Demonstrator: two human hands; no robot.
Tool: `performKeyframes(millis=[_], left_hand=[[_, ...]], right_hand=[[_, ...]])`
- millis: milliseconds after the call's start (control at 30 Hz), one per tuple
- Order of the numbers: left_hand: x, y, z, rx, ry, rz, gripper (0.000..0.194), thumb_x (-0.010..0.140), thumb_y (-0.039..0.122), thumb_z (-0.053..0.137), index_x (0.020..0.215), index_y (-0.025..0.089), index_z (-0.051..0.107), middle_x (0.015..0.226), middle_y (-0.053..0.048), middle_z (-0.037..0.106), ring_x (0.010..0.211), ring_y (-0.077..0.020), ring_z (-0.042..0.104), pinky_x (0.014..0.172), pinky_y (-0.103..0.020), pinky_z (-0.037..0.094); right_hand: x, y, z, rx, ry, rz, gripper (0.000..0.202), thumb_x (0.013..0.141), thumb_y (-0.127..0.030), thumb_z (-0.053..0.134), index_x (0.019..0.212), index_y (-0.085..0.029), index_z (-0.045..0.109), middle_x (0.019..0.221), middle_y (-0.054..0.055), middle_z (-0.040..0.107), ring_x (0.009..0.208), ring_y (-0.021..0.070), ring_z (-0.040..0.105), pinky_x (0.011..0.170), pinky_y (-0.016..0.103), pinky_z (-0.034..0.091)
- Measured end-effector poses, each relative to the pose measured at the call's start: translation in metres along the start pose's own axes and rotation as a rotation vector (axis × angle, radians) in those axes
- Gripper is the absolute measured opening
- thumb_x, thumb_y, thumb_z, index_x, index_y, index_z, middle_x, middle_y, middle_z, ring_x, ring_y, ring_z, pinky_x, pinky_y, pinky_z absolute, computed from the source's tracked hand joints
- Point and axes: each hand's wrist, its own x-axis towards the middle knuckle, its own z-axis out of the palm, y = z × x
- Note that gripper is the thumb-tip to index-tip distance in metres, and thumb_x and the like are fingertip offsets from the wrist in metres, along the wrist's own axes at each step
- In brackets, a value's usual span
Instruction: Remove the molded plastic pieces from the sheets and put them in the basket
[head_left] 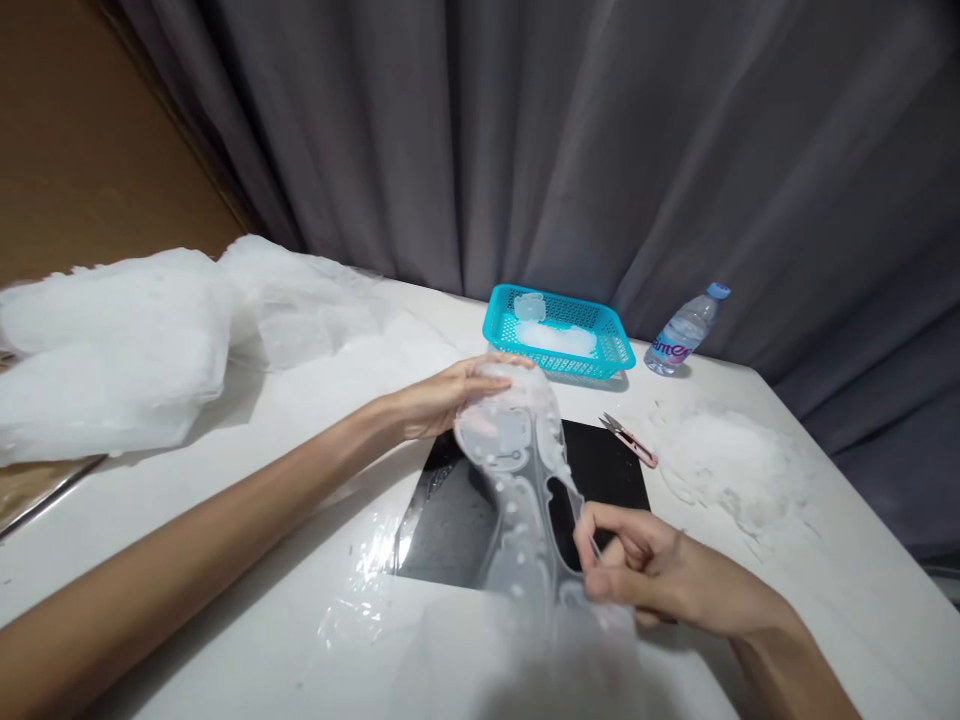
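Note:
Between my hands is a translucent whitish moulded sheet [517, 515], long and sole-shaped at the far end, with raised dots and outlines. Its near end blurs towards the bottom of the view. My left hand [450, 395] grips the rounded far end, thumb on top and the other fingers partly hidden behind it. At the right edge, beside an opening in the sheet, my right hand [630, 560] pinches a thin edge strip between thumb and curled fingers. Beneath the sheet lies a dark flat mat [607, 460].
A turquoise basket [626, 360] at the back holds translucent pieces. Right of it stands a water bottle [686, 330]. Pink-handled thread snips [630, 440] lie near a heap of clear scraps [742, 465]. Stacked white bagged bundles [120, 350] occupy the left; a grey curtain [525, 140] hangs behind.

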Motion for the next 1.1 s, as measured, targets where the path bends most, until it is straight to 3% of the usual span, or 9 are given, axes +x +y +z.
performKeyframes(millis=[133, 233, 300, 400, 600, 733, 867, 1000, 1100], left_hand=[[-0.001, 0.001, -0.005, 0.302, -0.136, 0.017, 0.048, 0.100, 0.048, 0.059, 0.142, 0.026, 0.056, 0.111, -0.011, 0.075, 0.080, -0.0206, 0.073, 0.067, -0.032, 0.061], [0.007, -0.019, -0.009, 0.771, 0.024, 0.168, 0.042, 0.103, 0.049, 0.049, 0.132, 0.022, 0.062, 0.094, -0.008, 0.074, 0.069, -0.0201, 0.070, 0.065, -0.035, 0.060], [0.011, -0.031, -0.008, 0.902, 0.160, 0.251, 0.040, 0.103, 0.046, 0.051, 0.133, 0.020, 0.060, 0.107, -0.011, 0.071, 0.094, -0.0280, 0.070, 0.085, -0.046, 0.059], [0.009, -0.039, 0.005, 1.030, 0.281, 0.372, 0.043, 0.103, 0.043, 0.053, 0.138, 0.018, 0.053, 0.139, -0.017, 0.057, 0.132, -0.0370, 0.051, 0.113, -0.060, 0.039], [-0.011, -0.053, 0.047, 1.269, 0.008, 0.489, 0.042, 0.106, 0.046, 0.050, 0.137, 0.018, 0.052, 0.135, -0.017, 0.062, 0.125, -0.0329, 0.060, 0.108, -0.050, 0.048], [-0.023, -0.053, 0.059, 1.272, -0.053, 0.520, 0.045, 0.106, 0.049, 0.051, 0.136, 0.017, 0.057, 0.137, -0.018, 0.064, 0.125, -0.0345, 0.063, 0.107, -0.051, 0.050], [-0.031, -0.054, 0.060, 1.325, -0.159, 0.529, 0.042, 0.108, 0.046, 0.048, 0.135, 0.019, 0.064, 0.146, -0.017, 0.062, 0.130, -0.0350, 0.063, 0.109, -0.051, 0.050], [-0.037, -0.063, 0.061, 1.345, -0.131, 0.542, 0.045, 0.108, 0.043, 0.047, 0.144, 0.019, 0.061, 0.154, -0.017, 0.056, 0.137, -0.0361, 0.058, 0.113, -0.052, 0.048], [-0.035, -0.062, 0.063, 1.301, -0.081, 0.512, 0.041, 0.106, 0.044, 0.051, 0.134, 0.020, 0.069, 0.152, -0.015, 0.059, 0.134, -0.0360, 0.061, 0.111, -0.052, 0.049]], right_hand=[[0.000, 0.003, -0.001, -0.071, 0.064, 0.060, 0.034, 0.092, -0.052, 0.072, 0.101, -0.024, 0.056, 0.057, -0.011, 0.044, 0.047, 0.0068, 0.032, 0.046, 0.019, 0.025], [0.008, 0.013, -0.007, -0.289, 0.238, 0.067, 0.023, 0.092, -0.042, 0.072, 0.096, -0.023, 0.060, 0.066, -0.007, 0.055, 0.059, 0.0103, 0.045, 0.053, 0.020, 0.032], [0.011, 0.019, -0.011, -0.357, 0.250, 0.061, 0.021, 0.089, -0.038, 0.073, 0.091, -0.022, 0.060, 0.067, -0.004, 0.065, 0.066, 0.0141, 0.054, 0.060, 0.023, 0.037], [0.008, 0.019, -0.009, -0.385, 0.168, 0.078, 0.016, 0.092, -0.035, 0.069, 0.091, -0.023, 0.058, 0.066, -0.001, 0.074, 0.067, 0.0163, 0.059, 0.061, 0.023, 0.039], [-0.003, 0.003, -0.003, -0.445, -0.069, 0.120, 0.016, 0.091, -0.032, 0.069, 0.081, -0.023, 0.060, 0.058, -0.004, 0.072, 0.068, 0.0172, 0.068, 0.066, 0.023, 0.044], [-0.005, 0.003, -0.024, -0.486, 0.302, -0.027, 0.044, 0.105, -0.053, 0.046, 0.081, -0.022, 0.067, 0.063, 0.001, 0.072, 0.068, 0.0201, 0.066, 0.075, 0.032, 0.047], [0.002, 0.012, -0.044, -0.466, 0.768, -0.355, 0.074, 0.103, -0.074, 0.021, 0.092, -0.025, 0.075, 0.104, 0.007, 0.075, 0.103, 0.0261, 0.066, 0.101, 0.042, 0.045], [0.020, 0.023, -0.049, -0.359, 0.775, -0.412, 0.083, 0.100, -0.077, 0.009, 0.098, -0.024, 0.073, 0.070, 0.004, 0.068, 0.081, 0.0242, 0.068, 0.093, 0.044, 0.051], [0.036, 0.028, -0.050, -0.300, 0.696, -0.421, 0.060, 0.103, -0.070, 0.038, 0.094, -0.022, 0.072, 0.070, 0.003, 0.071, 0.076, 0.0225, 0.072, 0.085, 0.039, 0.055]])
